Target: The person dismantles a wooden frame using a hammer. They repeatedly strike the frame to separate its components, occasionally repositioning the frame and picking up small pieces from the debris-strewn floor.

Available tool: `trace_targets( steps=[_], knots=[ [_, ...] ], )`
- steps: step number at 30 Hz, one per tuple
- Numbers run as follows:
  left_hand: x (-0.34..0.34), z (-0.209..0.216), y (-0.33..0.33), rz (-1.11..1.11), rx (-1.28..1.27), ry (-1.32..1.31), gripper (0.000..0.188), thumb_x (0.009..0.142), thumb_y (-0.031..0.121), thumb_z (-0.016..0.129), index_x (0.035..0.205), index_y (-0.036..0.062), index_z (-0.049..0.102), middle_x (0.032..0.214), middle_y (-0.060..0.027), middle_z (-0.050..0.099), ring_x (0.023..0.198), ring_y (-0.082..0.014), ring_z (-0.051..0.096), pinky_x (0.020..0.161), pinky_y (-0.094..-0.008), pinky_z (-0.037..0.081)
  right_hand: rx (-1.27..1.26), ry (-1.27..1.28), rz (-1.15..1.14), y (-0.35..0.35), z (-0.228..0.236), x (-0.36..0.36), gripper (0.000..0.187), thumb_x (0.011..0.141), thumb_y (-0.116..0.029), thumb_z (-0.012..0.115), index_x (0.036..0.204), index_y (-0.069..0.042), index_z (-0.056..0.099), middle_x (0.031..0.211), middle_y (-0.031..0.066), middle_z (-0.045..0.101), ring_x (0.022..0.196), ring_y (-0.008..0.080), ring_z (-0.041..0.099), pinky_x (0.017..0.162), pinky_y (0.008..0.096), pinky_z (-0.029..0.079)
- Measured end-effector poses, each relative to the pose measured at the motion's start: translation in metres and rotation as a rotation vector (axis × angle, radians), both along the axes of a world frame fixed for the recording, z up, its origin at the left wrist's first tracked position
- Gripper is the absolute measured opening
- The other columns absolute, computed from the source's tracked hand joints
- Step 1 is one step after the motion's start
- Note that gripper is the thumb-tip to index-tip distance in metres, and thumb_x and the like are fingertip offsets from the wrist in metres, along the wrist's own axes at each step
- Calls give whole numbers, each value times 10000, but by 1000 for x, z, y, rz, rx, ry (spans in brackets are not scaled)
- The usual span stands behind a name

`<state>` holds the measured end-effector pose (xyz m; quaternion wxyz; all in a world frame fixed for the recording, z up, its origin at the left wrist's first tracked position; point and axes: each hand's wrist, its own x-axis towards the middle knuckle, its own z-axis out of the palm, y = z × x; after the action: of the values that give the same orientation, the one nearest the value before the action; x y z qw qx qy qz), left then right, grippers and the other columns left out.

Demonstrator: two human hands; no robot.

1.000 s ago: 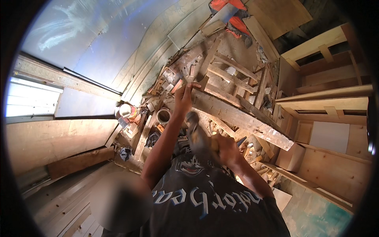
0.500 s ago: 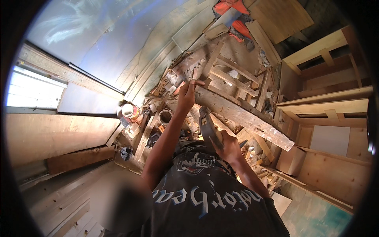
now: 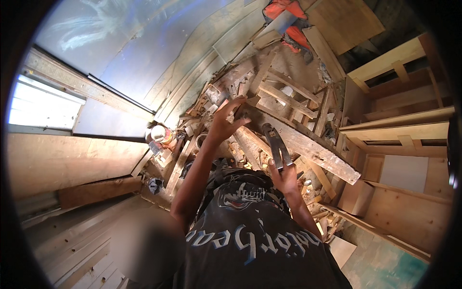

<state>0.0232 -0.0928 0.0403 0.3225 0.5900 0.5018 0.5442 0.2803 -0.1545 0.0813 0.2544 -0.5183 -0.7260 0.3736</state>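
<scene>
The left hand (image 3: 226, 120) reaches out with its fingers spread and curled over the near end of a long, weathered plank (image 3: 308, 144), pressing on that end where it rests on a heap of scrap wood (image 3: 269, 86); the hand is partly open and grips nothing else. The plank runs from under this hand away toward the plywood cabinets (image 3: 399, 120), its far end jutting free above the rubble. Just below the plank, the right hand (image 3: 286, 178) is closed around the handle of a dark claw hammer (image 3: 276, 144), whose head lies against or very close to the plank's lower edge; whether the claw actually bites the wood cannot be told. To the other side of the plank from the cabinets, near the left forearm, stands a small white and orange container (image 3: 161, 135) among loose slats. Beyond the plank's near end, an orange and grey object (image 3: 288, 19) lies on the debris.
</scene>
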Motion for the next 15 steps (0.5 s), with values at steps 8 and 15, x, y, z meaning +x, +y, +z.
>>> trace_targets(
  steps=[8,15],
  knots=[
    [-5,-13,13,82,102,288,505,771,188,800,1222,111,587,1166,-136,661,1068,-296,650,896,-373,520,17,-118,114,2,0,-11,283,841,-200,690,1008,9,599,823,247,663,808,429,665,656,456,529],
    [-7,-17,17,90,130,331,531,756,264,811,1214,115,587,1126,-135,668,999,-343,655,833,-396,533,68,-193,248,13,16,-28,306,797,-177,713,1016,-16,571,786,218,655,720,403,664,610,456,528]
  ],
)
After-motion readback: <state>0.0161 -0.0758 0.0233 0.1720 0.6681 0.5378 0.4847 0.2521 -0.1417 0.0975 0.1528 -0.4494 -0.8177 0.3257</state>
